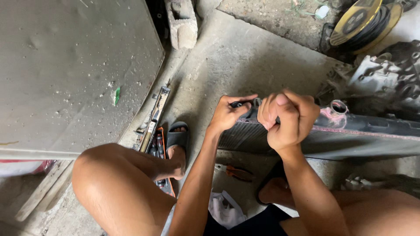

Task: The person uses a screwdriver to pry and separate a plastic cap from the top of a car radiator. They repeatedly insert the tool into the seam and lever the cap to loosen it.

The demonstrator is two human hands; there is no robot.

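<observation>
A car radiator point(350, 140) with a dark plastic top tank and a round filler neck point(338, 106) stands on edge on the concrete floor in front of me. My left hand point(227, 114) pinches a small black part at the radiator's upper left corner. My right hand point(288, 117) is clenched in a fist over the same top edge, right beside the left; what it grips is hidden by the fingers. My bare knees and black sandals frame the work.
A large dusty grey panel point(74, 70) lies at left. An orange-handled tool point(238, 172) and a white rag point(225, 209) lie between my legs. An open tool case point(157, 144) sits by my left foot. A cable reel point(361, 22), an engine part point(389, 74) and a concrete block point(183, 24) stand behind.
</observation>
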